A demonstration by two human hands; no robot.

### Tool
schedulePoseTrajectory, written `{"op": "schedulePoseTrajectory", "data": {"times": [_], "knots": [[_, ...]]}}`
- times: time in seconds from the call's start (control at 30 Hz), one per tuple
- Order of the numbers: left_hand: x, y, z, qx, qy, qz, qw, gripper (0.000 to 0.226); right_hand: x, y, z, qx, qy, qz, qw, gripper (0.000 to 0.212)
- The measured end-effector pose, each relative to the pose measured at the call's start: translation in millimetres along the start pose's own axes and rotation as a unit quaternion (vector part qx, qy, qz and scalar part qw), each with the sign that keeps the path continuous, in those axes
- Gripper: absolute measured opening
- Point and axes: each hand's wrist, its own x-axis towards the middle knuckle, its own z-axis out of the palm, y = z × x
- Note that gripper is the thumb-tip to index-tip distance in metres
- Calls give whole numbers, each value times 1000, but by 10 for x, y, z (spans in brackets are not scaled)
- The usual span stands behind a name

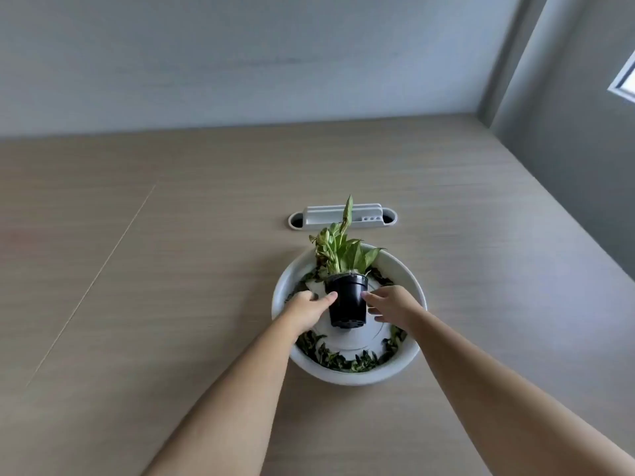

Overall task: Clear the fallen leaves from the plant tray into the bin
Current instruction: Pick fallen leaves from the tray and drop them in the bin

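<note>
Fallen leaves (338,358) ringing the round tray (347,377), left hand (307,309) and right hand (391,304) spread beside upright pot (347,300).

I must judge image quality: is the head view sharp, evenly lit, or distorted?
Head view: soft, slightly blurred; light even, no glare; faint shadows beside the black plastic pot in the round white tray; wide-angle lens stretches both forearms and bends the table edges.

Head view, forward-down over nearby table (171,269)

window frame (623,80) cut by right edge, tray's (347,377) far leaves hidden behind plant (340,250)
</note>
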Motion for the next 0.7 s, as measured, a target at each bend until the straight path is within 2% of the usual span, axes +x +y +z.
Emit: {"op": "schedulePoseTrajectory", "data": {"times": [0.1,0.23,0.4,0.53,0.7], "knots": [[43,-4,105,-23,-8,-14,1000,78,23,11,69,35,-18,8,999,36],[52,-19,222,-57,22,-4,998,75,21,21,94,44,-2,-6,999,36],[0,91,177,-130,64,37,989,45,-48,-110,-18,68,30,-48,996,33],[-63,211,117,-152,92,61,982,56,-134,-240,-102,105,17,-69,992,40],[-79,176,142,-156,97,80,980,51,-202,-233,-61,197,-7,-51,979,41]]}}
